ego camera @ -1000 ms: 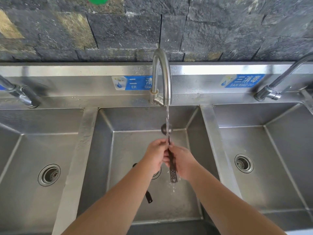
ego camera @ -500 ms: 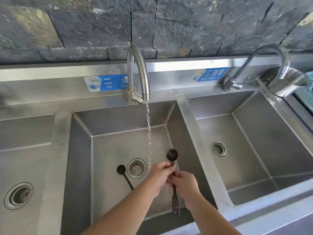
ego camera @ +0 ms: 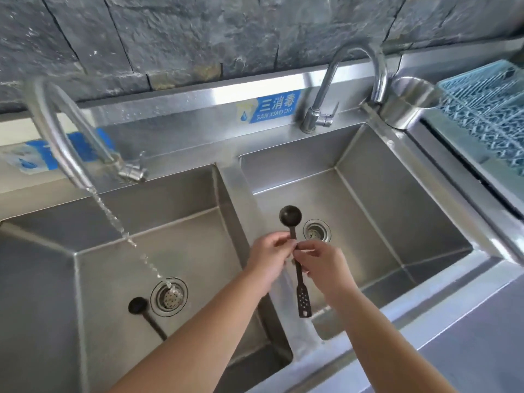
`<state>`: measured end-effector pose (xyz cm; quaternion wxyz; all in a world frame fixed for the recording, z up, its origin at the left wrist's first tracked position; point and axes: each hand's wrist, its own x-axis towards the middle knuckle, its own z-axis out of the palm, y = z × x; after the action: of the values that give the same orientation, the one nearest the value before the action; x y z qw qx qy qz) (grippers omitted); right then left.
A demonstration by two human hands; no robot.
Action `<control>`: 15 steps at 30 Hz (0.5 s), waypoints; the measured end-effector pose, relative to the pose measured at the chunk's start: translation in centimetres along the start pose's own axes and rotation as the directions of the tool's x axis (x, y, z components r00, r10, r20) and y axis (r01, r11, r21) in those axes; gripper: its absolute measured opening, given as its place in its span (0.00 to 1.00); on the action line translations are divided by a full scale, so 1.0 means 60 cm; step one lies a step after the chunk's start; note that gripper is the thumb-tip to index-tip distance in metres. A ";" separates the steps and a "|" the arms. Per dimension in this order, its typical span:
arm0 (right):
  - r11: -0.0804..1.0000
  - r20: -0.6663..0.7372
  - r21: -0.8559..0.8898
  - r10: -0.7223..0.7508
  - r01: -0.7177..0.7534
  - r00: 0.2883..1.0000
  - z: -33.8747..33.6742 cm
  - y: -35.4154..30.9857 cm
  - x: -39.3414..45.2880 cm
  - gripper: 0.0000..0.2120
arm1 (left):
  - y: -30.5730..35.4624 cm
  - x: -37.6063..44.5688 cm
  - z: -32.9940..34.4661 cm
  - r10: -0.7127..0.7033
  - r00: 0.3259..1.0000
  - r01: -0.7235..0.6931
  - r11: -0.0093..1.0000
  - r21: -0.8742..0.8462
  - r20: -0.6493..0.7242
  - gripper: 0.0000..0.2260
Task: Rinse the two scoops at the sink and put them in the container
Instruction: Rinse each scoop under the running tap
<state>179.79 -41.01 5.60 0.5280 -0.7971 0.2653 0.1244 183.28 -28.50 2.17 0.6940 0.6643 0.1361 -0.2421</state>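
A dark long-handled scoop (ego camera: 291, 215) with a perforated handle end is held upright over the divider between two sink basins. My left hand (ego camera: 269, 255) and my right hand (ego camera: 319, 260) both pinch its handle near the middle, bowl pointing away from me. A second dark scoop (ego camera: 138, 305) lies on the floor of the left basin beside the drain (ego camera: 169, 296); its handle runs under my left forearm. A round steel container (ego camera: 408, 104) stands on the sink ledge at the back right.
The left faucet (ego camera: 61, 137) runs a thin stream into the left basin's drain. The right basin (ego camera: 368, 222) has its own faucet (ego camera: 340, 80), which is off. A blue plastic rack (ego camera: 487, 109) sits at the far right. A stone wall backs the sinks.
Both hands carried the scoop out of the water stream and rightward, from the middle basin to above the divider. My view swung right, bringing the steel container and blue rack into sight.
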 end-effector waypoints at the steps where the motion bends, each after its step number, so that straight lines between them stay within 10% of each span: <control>1: 0.999 0.008 0.010 0.034 -0.034 0.999 -0.024 0.014 0.024 0.07 | -0.001 0.018 0.031 0.002 1.000 -0.002 1.000 0.027 -0.001 0.05; 15: 0.831 0.126 -0.360 0.493 -0.424 0.861 -0.104 0.273 0.348 0.05 | -0.190 0.275 0.269 -0.237 0.971 0.190 0.716 0.672 -0.022 0.08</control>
<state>187.48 -57.70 -14.55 0.3711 -0.7663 0.3676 0.3741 189.18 -46.99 -14.72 0.3806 0.8402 0.0931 -0.3748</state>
